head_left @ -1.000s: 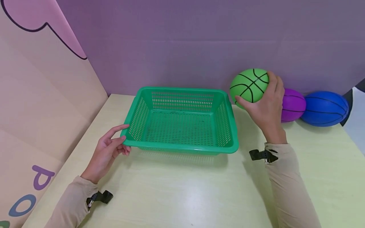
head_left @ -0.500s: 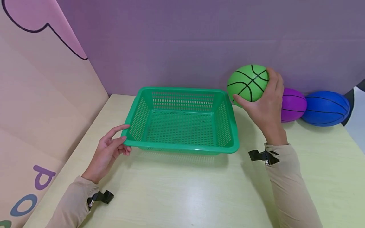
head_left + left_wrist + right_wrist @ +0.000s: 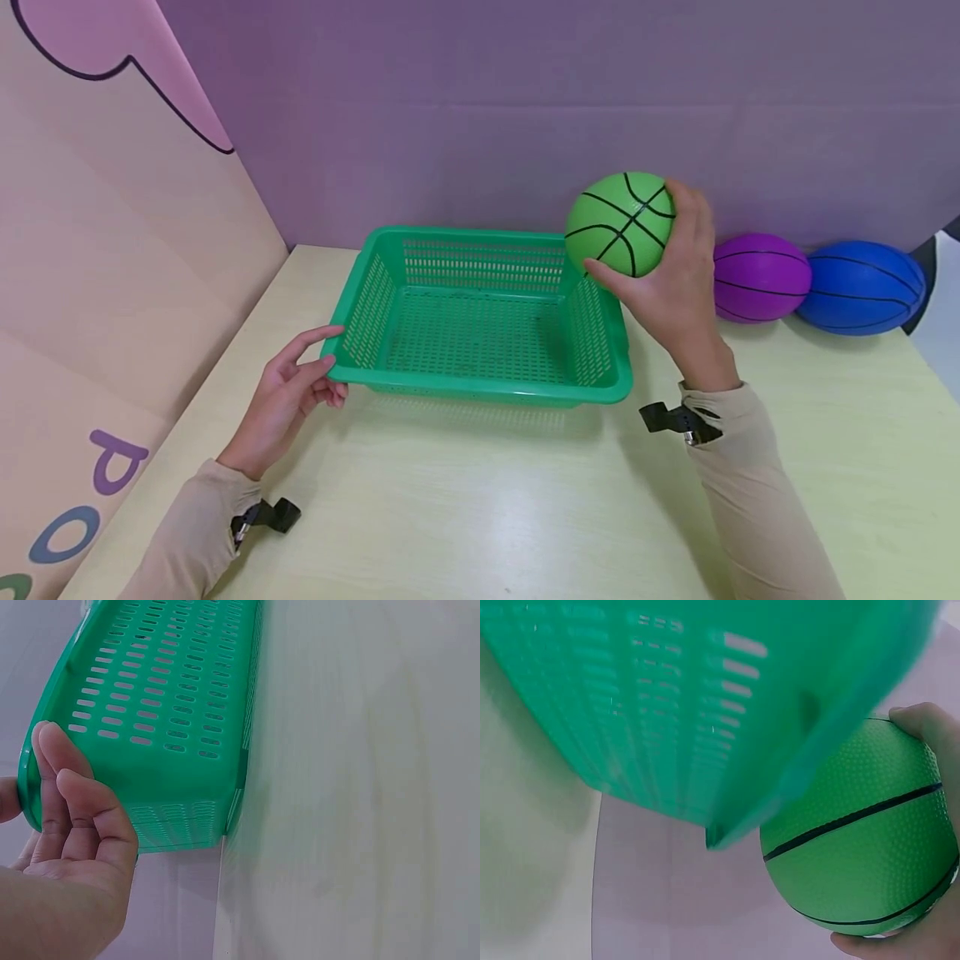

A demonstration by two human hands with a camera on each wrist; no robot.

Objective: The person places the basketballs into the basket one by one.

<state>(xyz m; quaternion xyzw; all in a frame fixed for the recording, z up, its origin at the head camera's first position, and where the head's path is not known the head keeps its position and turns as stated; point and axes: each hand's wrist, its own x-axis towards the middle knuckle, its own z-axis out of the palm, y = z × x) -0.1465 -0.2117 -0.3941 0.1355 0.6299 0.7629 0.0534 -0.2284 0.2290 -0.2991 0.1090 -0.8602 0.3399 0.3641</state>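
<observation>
Purple wall (image 3: 480, 100) behind the basket (image 3: 480, 388), pale table (image 3: 450, 508) under it. Going left to right from there: well off to the basket's left is a beige panel (image 3: 97, 250) with a pink shape (image 3: 112, 33) outlined in black up top and some coloured letters (image 3: 120, 445) lower down.

Next is the left hand (image 3: 285, 383), at the basket's front left corner. Thumb and index finger are pinching the rim, and the left wrist view shows other fingers bent in under it, next to the slotted side. Tan left sleeve (image 3: 180, 521), small black gadget (image 3: 283, 515) at the wrist.

Basket itself is green plastic, sitting upright on the table, slots all over the sides and floor.

Then the green ball (image 3: 618, 223), with black lines on it. It's held up off the table at the basket's back right corner, covering a bit of the rim in the head view. Can't tell if it actually touches the rim. Right hand (image 3: 678, 279) is gripping it from the basket's outer right side, thumb low, fingers curled round the far side. Same kind of tan right sleeve (image 3: 757, 492) there.

Further right of the basket, back near the wall, there's a purple ball (image 3: 761, 277), then a blue ball (image 3: 862, 287) just beside it.
</observation>
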